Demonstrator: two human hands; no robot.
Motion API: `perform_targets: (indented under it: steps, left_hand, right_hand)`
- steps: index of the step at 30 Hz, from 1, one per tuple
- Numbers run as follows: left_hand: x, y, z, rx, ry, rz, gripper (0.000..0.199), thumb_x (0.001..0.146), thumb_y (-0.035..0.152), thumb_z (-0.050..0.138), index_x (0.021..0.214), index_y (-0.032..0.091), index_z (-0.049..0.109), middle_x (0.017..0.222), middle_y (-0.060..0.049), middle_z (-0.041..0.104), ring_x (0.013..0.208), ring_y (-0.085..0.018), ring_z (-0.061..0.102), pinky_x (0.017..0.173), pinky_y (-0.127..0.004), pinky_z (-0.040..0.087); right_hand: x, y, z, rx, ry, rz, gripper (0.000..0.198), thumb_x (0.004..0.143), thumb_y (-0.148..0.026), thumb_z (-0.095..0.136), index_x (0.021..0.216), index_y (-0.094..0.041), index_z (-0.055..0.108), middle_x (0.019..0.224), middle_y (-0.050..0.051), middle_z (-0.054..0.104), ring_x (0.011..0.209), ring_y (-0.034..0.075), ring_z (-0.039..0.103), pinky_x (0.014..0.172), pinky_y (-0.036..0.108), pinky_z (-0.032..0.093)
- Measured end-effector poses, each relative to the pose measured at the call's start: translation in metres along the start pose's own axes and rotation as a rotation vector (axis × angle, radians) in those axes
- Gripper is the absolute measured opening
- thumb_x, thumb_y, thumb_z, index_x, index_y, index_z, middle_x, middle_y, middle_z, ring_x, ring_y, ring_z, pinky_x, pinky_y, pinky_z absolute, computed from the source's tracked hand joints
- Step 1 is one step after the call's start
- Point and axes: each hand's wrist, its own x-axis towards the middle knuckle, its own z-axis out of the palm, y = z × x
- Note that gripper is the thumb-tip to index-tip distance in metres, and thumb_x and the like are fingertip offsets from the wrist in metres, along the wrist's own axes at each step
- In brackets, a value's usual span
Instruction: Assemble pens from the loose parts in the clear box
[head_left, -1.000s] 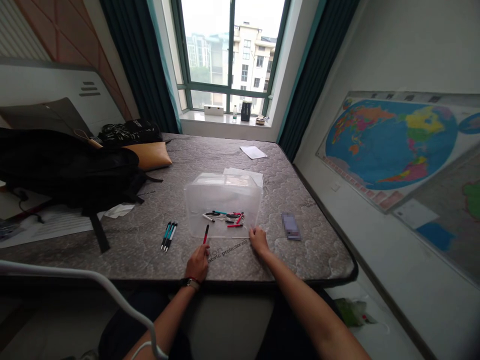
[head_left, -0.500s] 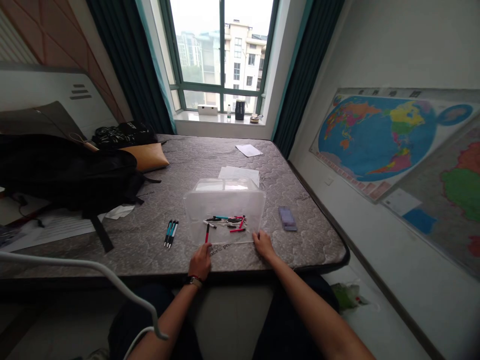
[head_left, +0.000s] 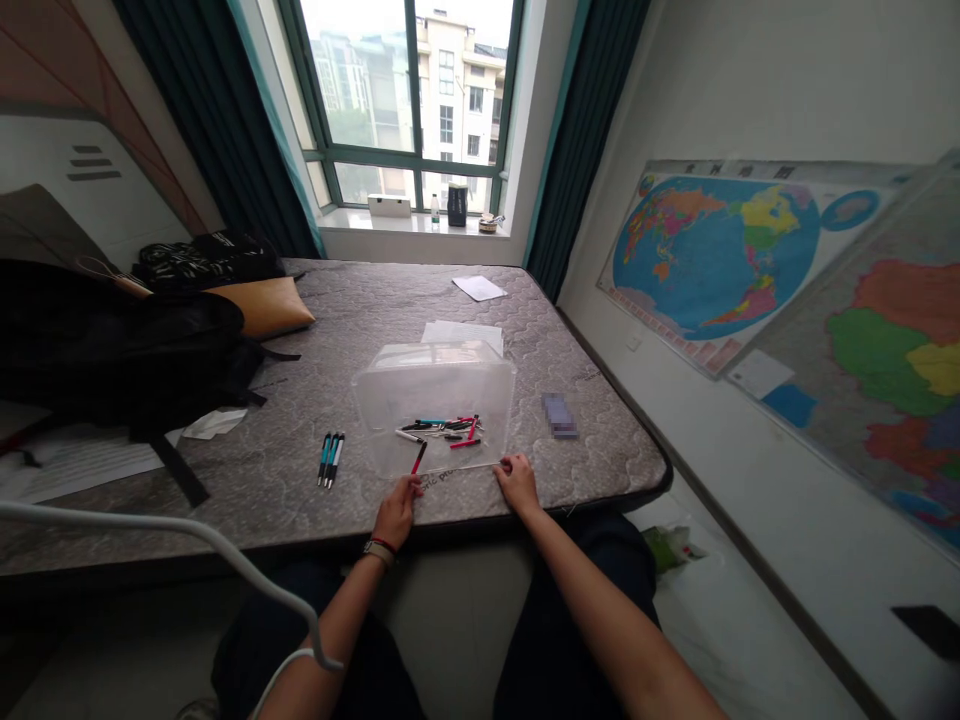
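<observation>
A clear plastic box (head_left: 433, 388) lies on its side on the mattress, its open mouth towards me. Several pens and markers (head_left: 442, 425) are scattered inside it, in black, white, red and blue. My left hand (head_left: 396, 510) is closed on the lower end of a red marker with a black end (head_left: 418, 458), which points up and away at the box's front edge. At the box's near right corner, the curled fingers of my right hand (head_left: 517, 484) grip the rim; a small dark spot shows at the fingertips. Left of the box, 3 blue, black and white pens (head_left: 330, 460) lie side by side.
A blurred flat rectangle (head_left: 559, 415) lies right of the box on the mattress (head_left: 600, 450). White papers (head_left: 465, 335) lie behind the box. A black backpack (head_left: 112, 350) and a tan pouch (head_left: 262, 305) fill the left side. A white curved tube (head_left: 225, 555) crosses the lower left.
The view has turned slightly right. The red marker in my left hand now leans right, where it stood nearly upright before. My right hand's fingers have shifted slightly at the box's corner.
</observation>
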Motion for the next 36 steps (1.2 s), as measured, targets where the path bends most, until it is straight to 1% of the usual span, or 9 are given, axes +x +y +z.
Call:
perform_targets:
  steps: [2,5,10,13,15,21,25,31,36]
  left_hand:
    - [0.008,0.004,0.003,-0.014,-0.025,-0.009,0.023,0.093,0.032,0.034,0.097,0.023,0.055,0.079,0.000,0.067,0.066,-0.016,0.062,0.069,-0.028,0.047]
    - [0.015,0.008,0.008,-0.027,0.016,-0.035,0.022,0.093,0.032,0.034,0.091,0.022,0.054,0.075,0.001,0.067,0.057,-0.013,0.059,0.064,-0.027,0.047]
    - [0.014,0.008,0.014,-0.044,0.095,-0.036,0.019,0.092,0.033,0.037,0.095,0.023,0.052,0.079,0.001,0.069,0.058,-0.013,0.061,0.065,-0.026,0.047]
    - [0.013,0.007,0.015,-0.053,0.102,-0.060,0.019,0.092,0.036,0.039,0.101,0.023,0.050,0.081,0.001,0.070,0.059,-0.013,0.062,0.064,-0.026,0.048]
    - [0.013,0.006,0.016,-0.018,0.100,-0.075,0.021,0.091,0.039,0.041,0.103,0.023,0.050,0.077,0.001,0.068,0.061,-0.015,0.063,0.064,-0.027,0.047]
    - [0.014,0.005,0.019,0.036,0.119,-0.053,0.030,0.084,0.045,0.054,0.103,0.023,0.049,0.080,0.001,0.067,0.064,-0.015,0.062,0.065,-0.027,0.047]
    - [0.014,0.006,0.019,0.025,0.109,-0.050,0.032,0.082,0.044,0.057,0.104,0.022,0.047,0.080,0.002,0.067,0.061,-0.013,0.060,0.064,-0.026,0.048]
    - [0.011,0.005,0.019,0.059,0.080,0.026,0.027,0.087,0.039,0.052,0.107,0.022,0.046,0.085,0.001,0.066,0.063,-0.012,0.058,0.065,-0.026,0.046]
    - [0.011,0.003,0.017,0.083,0.018,0.057,0.028,0.089,0.039,0.050,0.111,0.022,0.047,0.087,0.000,0.065,0.067,-0.014,0.059,0.069,-0.028,0.048]
  right_hand:
    - [0.002,-0.002,0.000,-0.039,-0.006,-0.004,0.011,0.079,-0.021,0.064,0.087,-0.015,0.067,0.098,0.010,0.061,0.079,0.018,0.061,0.082,0.029,0.050]
    - [0.001,-0.002,-0.001,-0.075,-0.019,-0.023,0.006,0.080,-0.019,0.063,0.082,-0.017,0.067,0.096,0.009,0.060,0.080,0.018,0.059,0.083,0.029,0.048]
    - [-0.010,0.002,-0.010,-0.092,-0.084,-0.125,0.007,0.082,-0.017,0.061,0.076,-0.018,0.064,0.093,0.007,0.058,0.084,0.018,0.057,0.084,0.029,0.045]
    - [-0.016,0.003,-0.019,-0.030,-0.161,-0.201,0.008,0.084,-0.020,0.059,0.078,-0.018,0.064,0.090,0.005,0.059,0.083,0.017,0.058,0.082,0.027,0.045]
    - [-0.017,0.000,-0.019,0.001,-0.189,-0.195,0.010,0.085,-0.023,0.060,0.078,-0.018,0.065,0.086,0.004,0.061,0.081,0.017,0.058,0.079,0.026,0.045]
    - [-0.013,-0.028,0.015,0.045,-0.174,-0.073,0.013,0.084,-0.028,0.062,0.080,-0.017,0.067,0.080,0.003,0.067,0.073,0.016,0.061,0.071,0.025,0.044]
    - [-0.019,-0.041,0.037,-0.004,-0.141,-0.098,0.015,0.086,-0.031,0.060,0.082,-0.019,0.068,0.081,0.004,0.068,0.074,0.017,0.061,0.071,0.026,0.043]
    - [-0.024,-0.039,0.038,-0.038,-0.101,-0.131,0.012,0.086,-0.029,0.060,0.089,-0.019,0.065,0.085,0.004,0.066,0.077,0.017,0.060,0.073,0.026,0.044]
    - [-0.023,-0.036,0.036,-0.001,-0.138,-0.162,0.017,0.084,-0.028,0.062,0.097,-0.019,0.065,0.086,0.003,0.066,0.078,0.017,0.060,0.075,0.026,0.044]
